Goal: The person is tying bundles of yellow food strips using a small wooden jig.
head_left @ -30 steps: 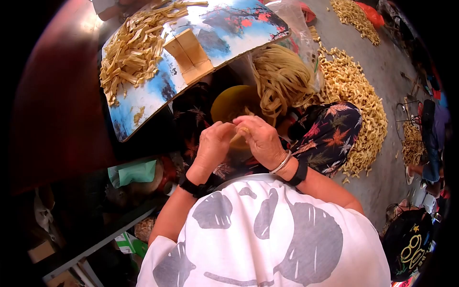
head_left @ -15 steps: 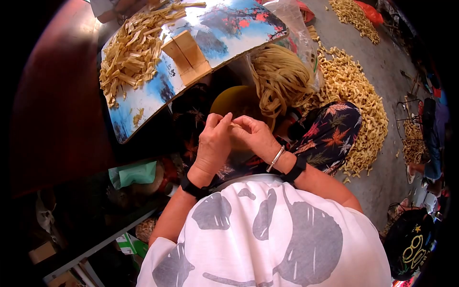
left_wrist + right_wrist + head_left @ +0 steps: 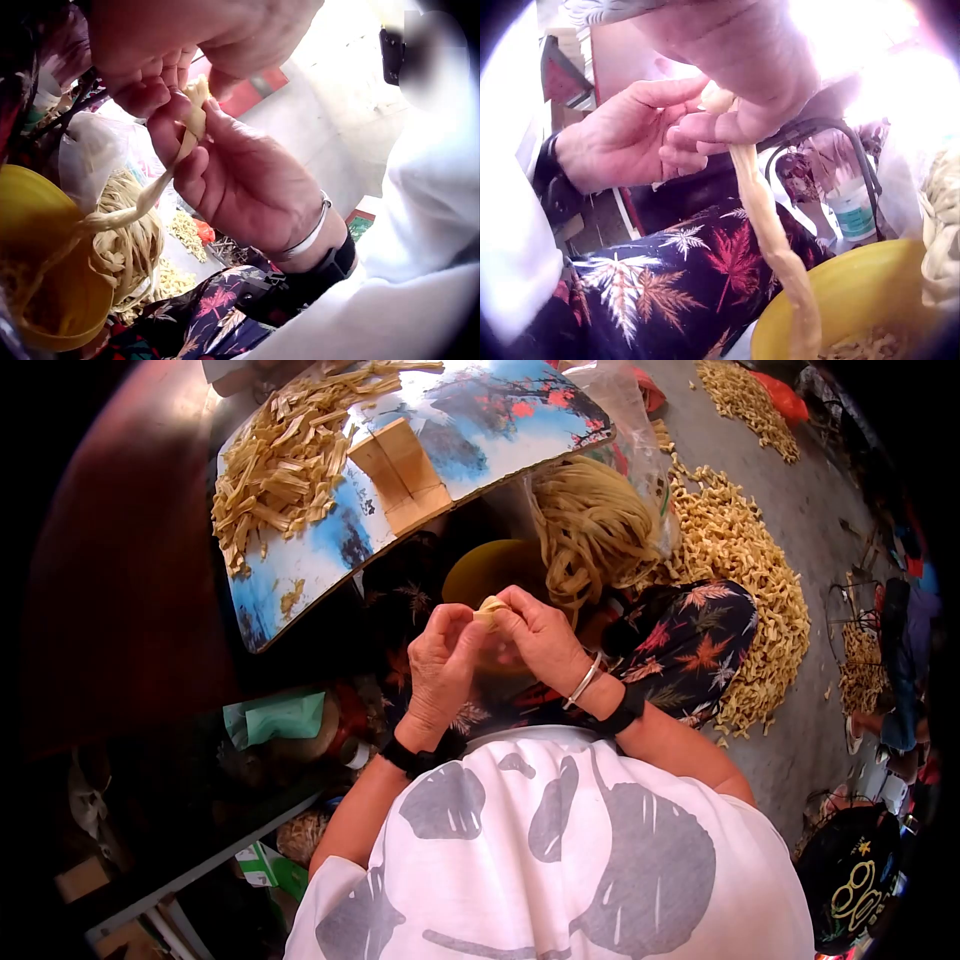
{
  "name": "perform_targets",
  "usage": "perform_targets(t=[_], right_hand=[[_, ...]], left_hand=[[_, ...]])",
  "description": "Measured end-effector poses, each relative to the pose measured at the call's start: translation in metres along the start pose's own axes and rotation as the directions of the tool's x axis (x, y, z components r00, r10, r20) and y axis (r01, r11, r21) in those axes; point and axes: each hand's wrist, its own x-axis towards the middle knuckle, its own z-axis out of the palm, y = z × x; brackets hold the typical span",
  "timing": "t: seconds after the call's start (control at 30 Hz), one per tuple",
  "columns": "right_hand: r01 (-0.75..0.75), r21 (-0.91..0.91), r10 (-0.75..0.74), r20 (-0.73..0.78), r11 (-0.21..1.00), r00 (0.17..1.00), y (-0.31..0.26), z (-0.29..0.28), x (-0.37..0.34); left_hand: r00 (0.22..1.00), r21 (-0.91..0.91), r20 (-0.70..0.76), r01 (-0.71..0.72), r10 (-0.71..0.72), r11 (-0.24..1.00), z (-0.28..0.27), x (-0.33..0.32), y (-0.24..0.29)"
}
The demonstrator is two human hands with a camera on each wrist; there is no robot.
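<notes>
A pale yellow flat strip [image 3: 759,202] hangs from the hands down into a yellow bowl [image 3: 82,322] between the knees. Its upper end is a folded, knot-like lump [image 3: 488,610] between the fingertips of both hands. My left hand [image 3: 440,665] pinches one side of this lump with thumb and fingers. From the other side my right hand [image 3: 548,645], with a bracelet at the wrist, grips it with thumb and curled fingers. In the left wrist view the strip trails below the right hand's fingers. Small scraps [image 3: 866,346] lie in the bowl.
A bundle of long strips [image 3: 590,520] in a plastic bag sits beyond the bowl. Heaps of small knotted pieces [image 3: 745,590] cover the floor at right. The painted tabletop [image 3: 480,445] carries flat cut pieces [image 3: 285,470] and a wooden block [image 3: 402,478].
The hands stay close together above the bowl, their fingers shifting around the strip's end. The lump, mostly hidden half a second ago, now shows between the fingertips.
</notes>
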Motion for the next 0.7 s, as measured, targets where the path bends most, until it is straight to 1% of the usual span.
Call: perform_targets(t=[0.03, 0.07, 0.13, 0.23, 0.33, 0.43, 0.47, 0.53, 0.57, 0.6, 0.63, 0.7], right_hand=[[0.099, -0.159, -0.103, -0.017, 0.982, 0.995, -0.005, 0.002, -0.001], [0.125, -0.210, -0.127, 0.003, 0.970, 0.992, -0.012, 0.003, -0.002], [0.177, -0.313, -0.173, 0.041, 0.933, 0.984, -0.023, 0.002, -0.004], [0.339, -0.489, -0.348, 0.076, 0.804, 0.935, -0.014, -0.005, -0.007], [0.351, -0.584, -0.367, 0.096, 0.732, 0.925, -0.014, -0.008, -0.011], [0.328, -0.635, -0.358, 0.086, 0.699, 0.930, -0.016, -0.013, -0.017], [0.331, -0.633, -0.364, 0.082, 0.700, 0.928, -0.017, -0.014, -0.018], [0.337, -0.628, -0.374, 0.077, 0.702, 0.924, -0.017, -0.015, -0.019], [0.341, -0.646, -0.399, 0.061, 0.683, 0.915, -0.017, -0.014, -0.019], [0.345, -0.664, -0.425, 0.045, 0.663, 0.904, -0.018, -0.010, -0.018], [0.348, -0.682, -0.451, 0.030, 0.644, 0.892, -0.019, -0.006, -0.018], [0.354, -0.742, -0.492, 0.038, 0.569, 0.870, -0.019, 0.003, -0.015]], left_hand=[[1.000, -0.054, 0.013, 0.014, -0.013, 0.998, 0.001, -0.001, 0.003], [0.999, -0.101, 0.012, 0.048, -0.048, 0.994, 0.001, 0.000, 0.002], [0.999, -0.101, -0.004, 0.042, -0.043, 0.994, -0.005, 0.003, -0.011], [1.000, -0.062, -0.004, 0.009, -0.010, 0.998, -0.019, 0.010, -0.012], [1.000, 0.019, -0.001, -0.029, 0.029, 0.999, -0.022, 0.012, -0.008], [1.000, 0.001, -0.001, -0.019, 0.019, 1.000, -0.032, 0.014, 0.005], [0.999, 0.018, 0.012, -0.052, 0.052, 0.998, -0.038, 0.016, 0.003], [0.996, -0.107, 0.035, 0.081, -0.078, 0.991, -0.040, 0.014, 0.012], [0.989, -0.166, 0.054, 0.145, -0.138, 0.975, -0.040, 0.014, 0.015], [0.963, -0.345, 0.131, 0.268, -0.236, 0.900, -0.044, 0.016, 0.010], [0.948, -0.500, 0.158, 0.319, -0.278, 0.805, -0.039, 0.015, 0.008], [0.915, -0.752, 0.228, 0.382, -0.332, 0.537, -0.023, 0.014, 0.005]])
